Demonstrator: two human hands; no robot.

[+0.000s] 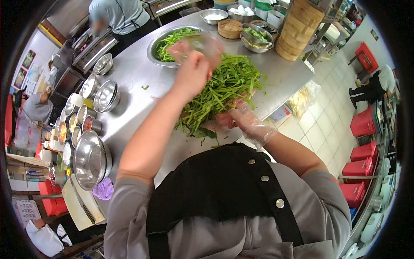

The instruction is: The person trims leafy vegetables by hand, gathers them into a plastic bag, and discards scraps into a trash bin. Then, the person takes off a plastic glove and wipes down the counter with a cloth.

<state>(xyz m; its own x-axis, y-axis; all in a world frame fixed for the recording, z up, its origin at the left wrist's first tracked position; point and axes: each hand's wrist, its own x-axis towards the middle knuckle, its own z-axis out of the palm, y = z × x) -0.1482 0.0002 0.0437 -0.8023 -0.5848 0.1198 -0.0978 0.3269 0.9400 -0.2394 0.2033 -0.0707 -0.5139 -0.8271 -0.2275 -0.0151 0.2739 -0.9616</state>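
Observation:
A large heap of cut leafy greens [224, 86] lies on the steel table in front of me. My left hand [192, 74] is bare and closed, raised at the heap's far left side. It grips a see-through pinkish plastic piece [202, 45], smeared by motion, whose exact kind I cannot make out. On my right hand [245, 118] is a clear plastic glove. That hand touches the near right edge of the heap, with its fingers partly hidden by stems and crinkled plastic. Just beyond my left hand, a steel bowl [152, 52] holds more cut greens.
Steel bowls [103, 96], seasoning containers and a large perforated basin [88, 159] line the left side. A knife [82, 200] lies on a cutting board [71, 205]. Bamboo steamers [299, 28] stand at the far right, near a bowl of sliced vegetables [257, 34]. Other people work farther off.

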